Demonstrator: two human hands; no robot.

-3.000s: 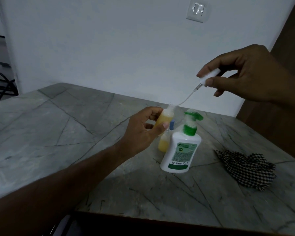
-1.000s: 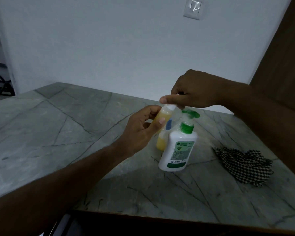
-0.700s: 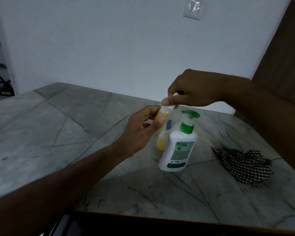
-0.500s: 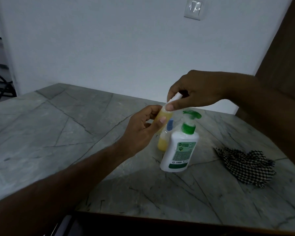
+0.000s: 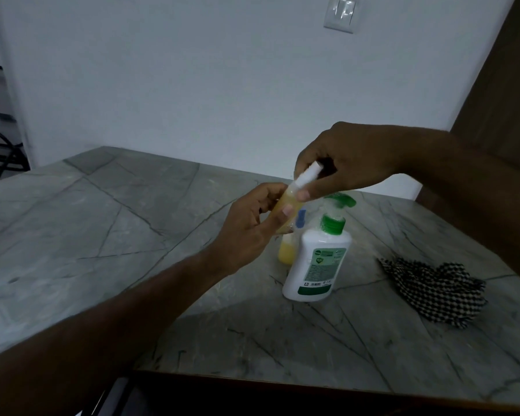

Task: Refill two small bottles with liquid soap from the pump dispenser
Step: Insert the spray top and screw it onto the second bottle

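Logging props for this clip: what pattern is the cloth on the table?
The cloth is black-and-white checked, lying crumpled; seen in the head view.

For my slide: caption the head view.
Left hand holds a small yellow bottle while right hand seats its white cap.

I count two small bottles of yellow soap: one in my hands (image 5: pixel 285 207), one standing on the table (image 5: pixel 285 250). There is one pump dispenser (image 5: pixel 317 259), one checkered cloth (image 5: pixel 433 289) and one wall switch (image 5: pixel 340 14)
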